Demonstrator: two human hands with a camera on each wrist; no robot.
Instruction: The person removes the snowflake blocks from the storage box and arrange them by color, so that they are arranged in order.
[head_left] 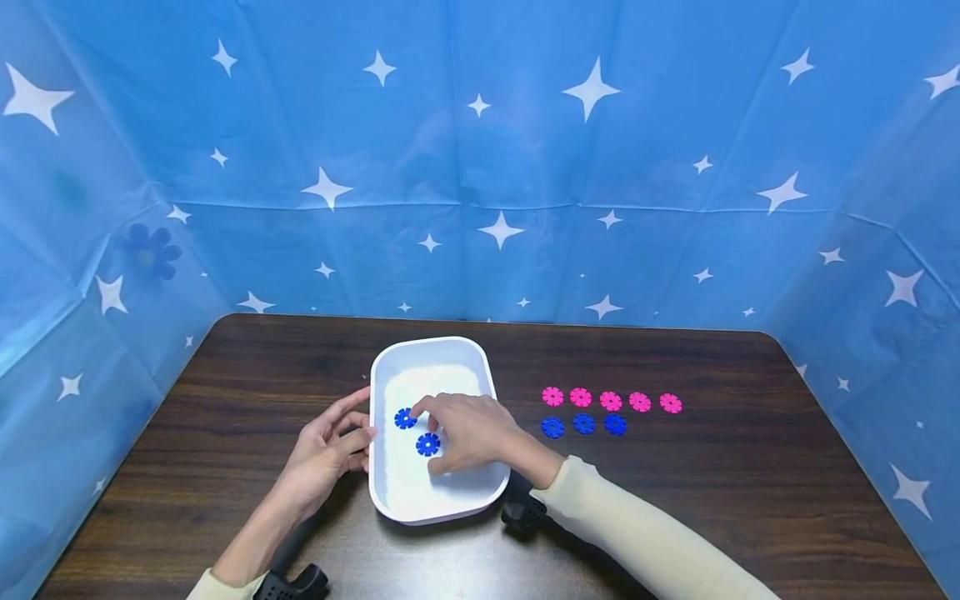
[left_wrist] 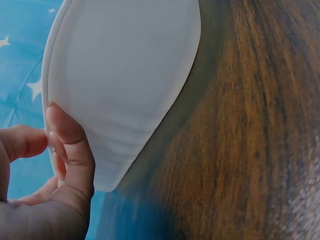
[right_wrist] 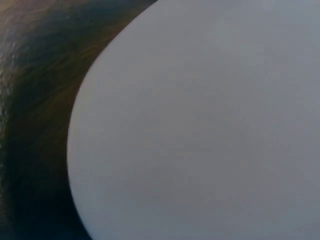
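A white plastic tray [head_left: 390,492] stands on the table. My left hand [head_left: 326,450] grips its left rim, thumb over the edge and other fingers along the outside wall; the left wrist view shows the fingers [left_wrist: 75,150] at the rim. My right hand [head_left: 472,429] reaches over the right rim into the tray, thumb and forefinger spread apart. Inside lie a blue notched disc [head_left: 403,419], by the forefinger's tip, and a second blue disc [head_left: 428,445] between thumb and forefinger. Only the tray's outer wall [right_wrist: 190,125] fills the right wrist view; the right fingers are hidden there.
On the dark wooden table [head_left: 750,467], right of the tray, several pink notched discs [head_left: 611,402] lie in a row. Below them is a row of three blue discs [head_left: 584,424]. A blue star-patterned cloth [head_left: 525,275] hangs behind and at both sides.
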